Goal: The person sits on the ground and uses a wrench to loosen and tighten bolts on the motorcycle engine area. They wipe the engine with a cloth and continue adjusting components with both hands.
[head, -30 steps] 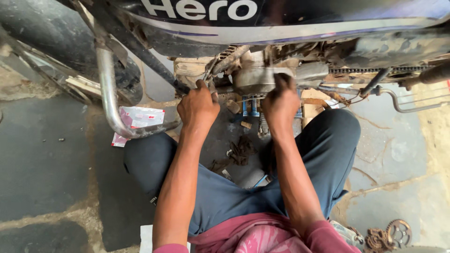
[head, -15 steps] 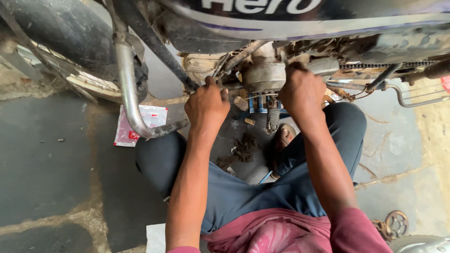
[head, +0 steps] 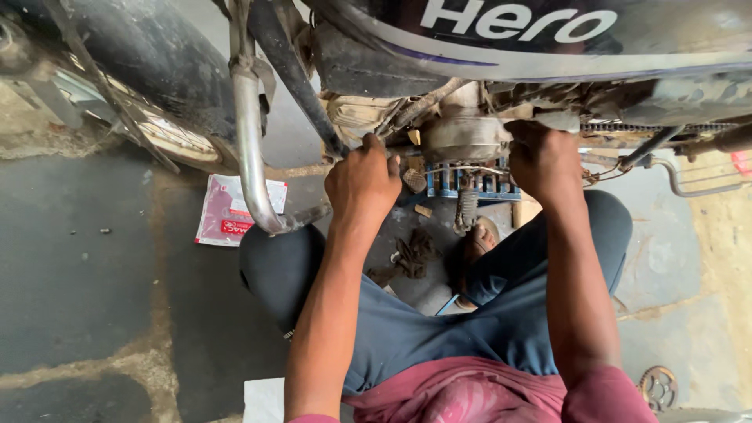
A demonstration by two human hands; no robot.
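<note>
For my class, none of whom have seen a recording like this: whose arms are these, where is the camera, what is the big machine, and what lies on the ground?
The camera sits on a person's head and looks down, so both arms are that person's own. They crouch beside a motorcycle. The left hand is closed around something at the engine; what exactly is hidden. The right hand presses against the engine's other side. On the ground lie a red and white packet, a dark rag, a blue crate under the engine, and a toothed sprocket.

You're squatting on a dark stone floor (head: 86, 298); a white-red packet (head: 231, 210), rag (head: 413, 252) and perhaps a sprocket (head: 658, 387) lie there.
</note>
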